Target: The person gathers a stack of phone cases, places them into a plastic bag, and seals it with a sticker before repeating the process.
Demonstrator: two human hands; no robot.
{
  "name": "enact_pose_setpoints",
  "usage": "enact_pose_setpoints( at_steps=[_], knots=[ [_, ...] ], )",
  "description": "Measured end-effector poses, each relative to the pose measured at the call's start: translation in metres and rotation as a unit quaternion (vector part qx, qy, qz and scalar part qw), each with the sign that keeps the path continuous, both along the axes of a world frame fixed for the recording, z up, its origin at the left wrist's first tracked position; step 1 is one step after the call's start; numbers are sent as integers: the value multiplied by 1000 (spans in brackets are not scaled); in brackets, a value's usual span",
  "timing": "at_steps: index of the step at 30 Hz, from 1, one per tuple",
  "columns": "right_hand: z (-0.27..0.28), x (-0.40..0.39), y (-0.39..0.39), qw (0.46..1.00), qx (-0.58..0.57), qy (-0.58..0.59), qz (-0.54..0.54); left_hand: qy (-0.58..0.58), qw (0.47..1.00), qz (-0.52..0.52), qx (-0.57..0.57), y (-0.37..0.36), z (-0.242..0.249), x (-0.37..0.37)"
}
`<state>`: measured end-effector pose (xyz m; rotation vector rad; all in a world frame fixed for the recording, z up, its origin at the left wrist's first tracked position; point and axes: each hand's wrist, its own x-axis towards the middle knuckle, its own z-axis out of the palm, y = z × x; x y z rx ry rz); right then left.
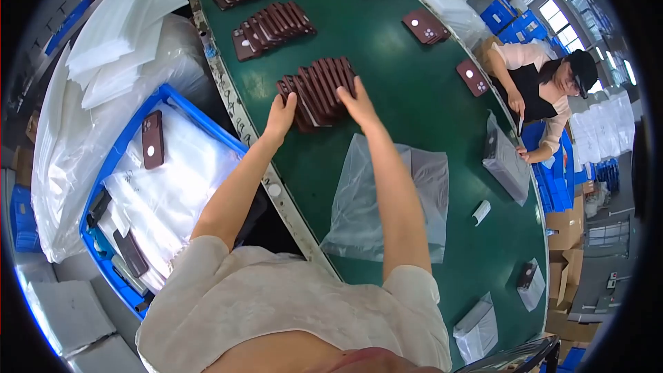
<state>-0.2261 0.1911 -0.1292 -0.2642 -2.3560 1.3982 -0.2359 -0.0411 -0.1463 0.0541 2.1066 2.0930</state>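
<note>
A row of dark maroon phone cases (318, 91), stood close together and leaning, is on the green table (414, 83). My left hand (281, 116) presses against the near left end of the row, thumb up along the cases. At the right end, my right hand (358, 103) grips the row from the other side, so the cases sit between both hands. A clear plastic bag (352, 200) lies flat on the table beneath my right forearm, with a greyish sheet (428, 193) at its right side.
More phone case rows (273, 27) stand farther up the table. A blue bin (93, 214) with plastic bags and loose cases is at the left, beside stacked white foam sheets (114, 34). Bagged packs (476, 328) lie nearer. A co-worker (545, 90) handles a wrapped pack (506, 159) across the table.
</note>
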Motion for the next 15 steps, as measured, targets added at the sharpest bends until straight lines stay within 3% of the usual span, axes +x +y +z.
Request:
enact_pose_setpoints(
  at_steps=[1, 4, 5, 8, 10, 12, 15],
  knots=[
    [3, -5, -7, 1000, 10, -14, -4, 4, 1000, -1, 2, 11, 2, -12],
    [14, 10, -16, 998, 26, -55, -20, 57, 985, 23, -159, 56, 8, -19],
    [22, 25, -16, 996, -11, -81, -36, 52, 986, 16, -160, 54, 9, -12],
    [58, 52, -12, 986, -79, -127, -71, 132, 959, -93, -233, 36, 76, 18],
    [65, 75, -14, 982, -82, -168, -39, 73, 960, -110, -247, 30, 60, 17],
    [55, 84, -16, 979, -83, -186, -22, -21, 954, -129, -270, 27, 49, 12],
    [1, 62, -16, 991, -29, -126, -13, 51, 940, -122, -314, 36, 48, 7]
  ],
)
